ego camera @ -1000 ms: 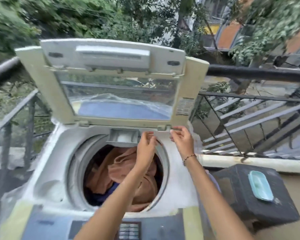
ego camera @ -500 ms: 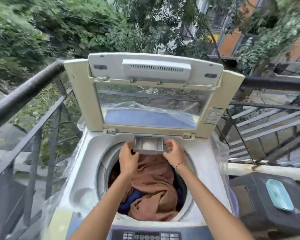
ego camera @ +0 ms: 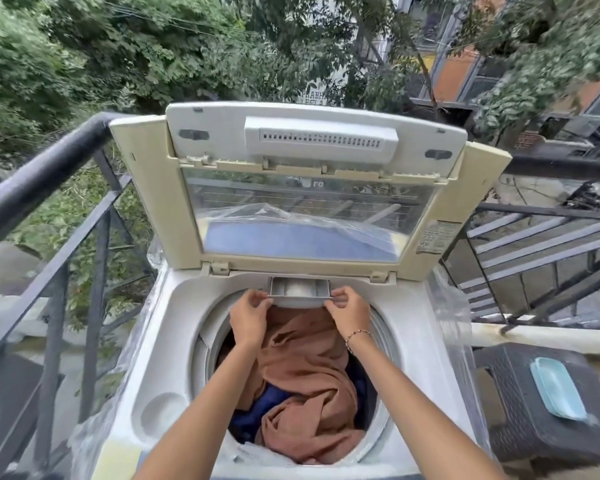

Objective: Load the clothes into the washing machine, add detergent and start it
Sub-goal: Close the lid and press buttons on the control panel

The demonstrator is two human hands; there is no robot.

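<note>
Standing on a balcony, you face these items.

- Washer (ego camera: 174,341): top-loader wrapped in plastic, with a dark railing (ego camera: 49,168) to the left and behind it. Trees lie beyond.
- Lid (ego camera: 153,188): raised upright at the back.
- Drawer (ego camera: 300,291): partly out under the lid hinge. The pale contents are hard to make out.
- Left hand (ego camera: 248,317): pinching the drawer's left corner.
- Right hand (ego camera: 349,315): pinching its right corner.
- Clothes (ego camera: 302,375): brown cloth over blue, filling the drum below your wrists.
- Box (ego camera: 534,438): dark and woven, just right of the washer, with a teal tray (ego camera: 556,393) on top.

The washer's front edge is cut off at the bottom of the view.
</note>
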